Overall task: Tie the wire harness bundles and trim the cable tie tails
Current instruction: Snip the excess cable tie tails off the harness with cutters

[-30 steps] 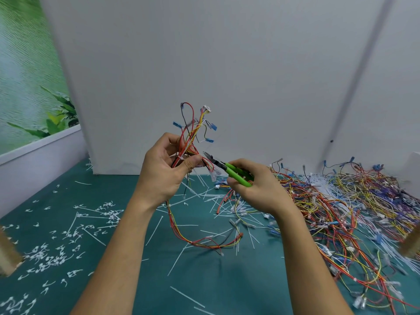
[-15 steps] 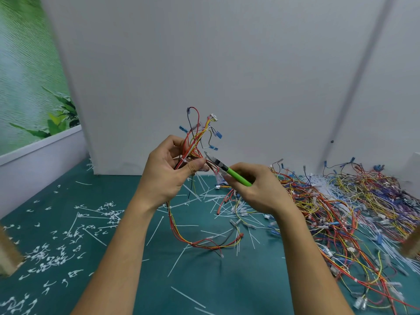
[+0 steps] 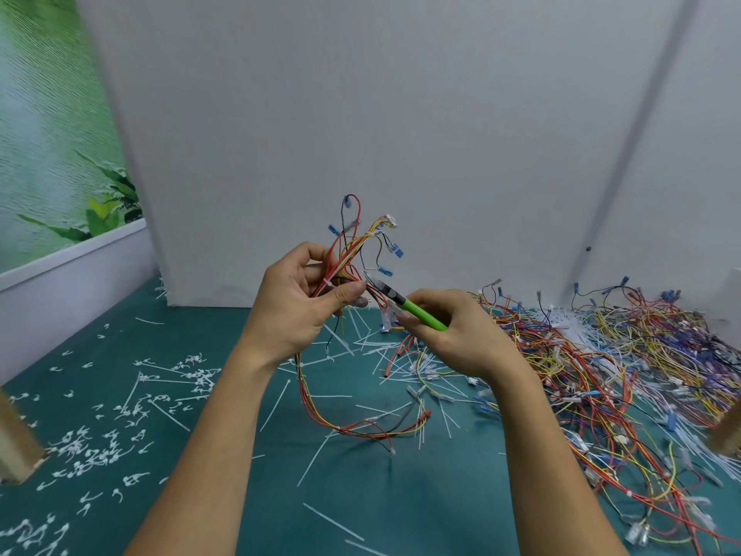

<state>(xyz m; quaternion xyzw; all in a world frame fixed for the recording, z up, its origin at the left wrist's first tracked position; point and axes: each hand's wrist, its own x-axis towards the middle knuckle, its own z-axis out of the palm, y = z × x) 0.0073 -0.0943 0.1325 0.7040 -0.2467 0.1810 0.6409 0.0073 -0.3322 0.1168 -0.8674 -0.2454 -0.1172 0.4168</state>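
My left hand [image 3: 298,302] grips a wire harness bundle [image 3: 349,250] of red, yellow and orange wires held up above the table; its blue and white connectors fan out at the top and its lower loop [image 3: 361,423] rests on the green mat. A white cable tie [image 3: 328,282] wraps the bundle at my thumb. My right hand [image 3: 461,339] holds green-handled cutters [image 3: 405,305], whose jaws touch the bundle just right of my left thumb.
A big heap of loose harnesses [image 3: 609,363] covers the mat on the right. Uncut white cable ties [image 3: 401,351] lie in the middle, cut tie tails [image 3: 100,439] litter the left. A white board [image 3: 401,134] stands behind. Wooden posts [image 3: 16,439] at both edges.
Both hands with the bundle have risen slightly. The cutters' green handles have closed together, and the jaws stay at the bundle by my left thumb.
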